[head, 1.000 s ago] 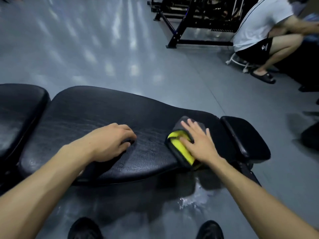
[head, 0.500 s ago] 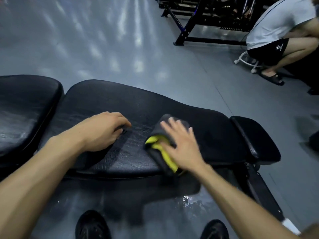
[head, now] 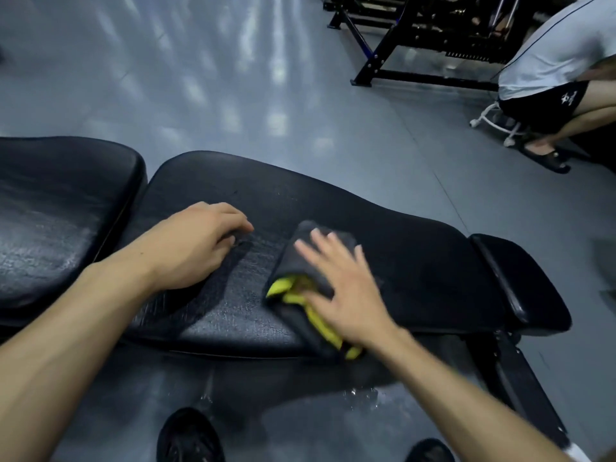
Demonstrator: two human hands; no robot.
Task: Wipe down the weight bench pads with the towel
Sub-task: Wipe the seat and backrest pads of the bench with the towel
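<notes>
The towel point(head: 310, 261) is displaced leftward along the long bench pad point(head: 416, 261), from beside the small end pad point(head: 520, 281) toward the pad's middle. It is carried under the flat, spread right hand point(head: 346, 295), now motion-blurred. The gap to the left hand point(head: 196, 245) is narrowed to a short stretch of pad. The towel's yellow inner face, earlier a neat folded band, is now seen bunched and crumpled.

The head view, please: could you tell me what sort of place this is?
Most likely a gym: a padded black weight bench, a black steel equipment frame on the grey floor.
</notes>
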